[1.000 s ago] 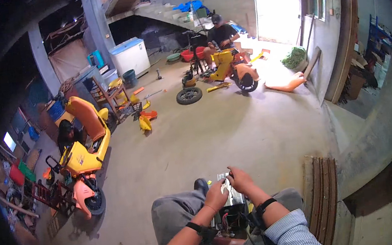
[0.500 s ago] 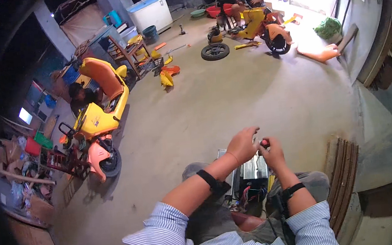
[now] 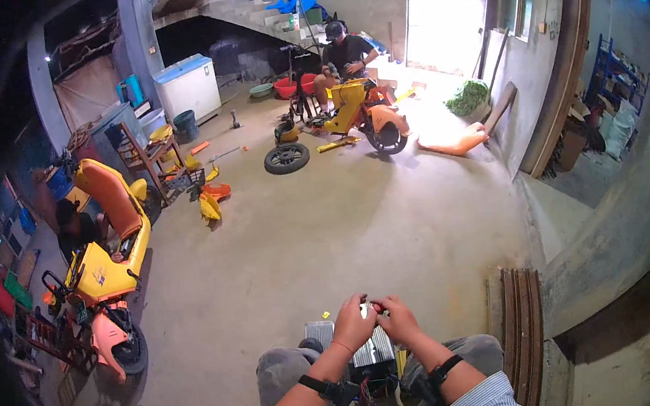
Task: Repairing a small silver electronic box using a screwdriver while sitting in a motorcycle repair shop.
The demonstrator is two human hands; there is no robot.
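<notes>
Between my knees sit two finned silver metal boxes [image 3: 373, 347], one with a black end [image 3: 370, 371] and coloured wires hanging below it. My left hand [image 3: 354, 325] is closed over the boxes, near their far edge; what its fingers hold I cannot make out. Beside it, almost touching, my right hand [image 3: 395, 322] grips a small red-and-black tool [image 3: 379, 307], partly hidden by the fingers. A small yellow piece [image 3: 326, 315] lies just beyond the boxes.
Two people [image 3: 349, 54] [image 3: 74, 229] work at partly stripped orange-and-yellow scooters [image 3: 106, 269] ahead and left. A loose wheel [image 3: 286, 159] and body panels [image 3: 210, 207] lie on the floor. Long brown boards [image 3: 520, 329] lie at my right, beside the wall.
The view has shifted since half a second ago. My left hand's raised fingers have come down and closed beside my right hand, which still holds the red-and-black tool.
</notes>
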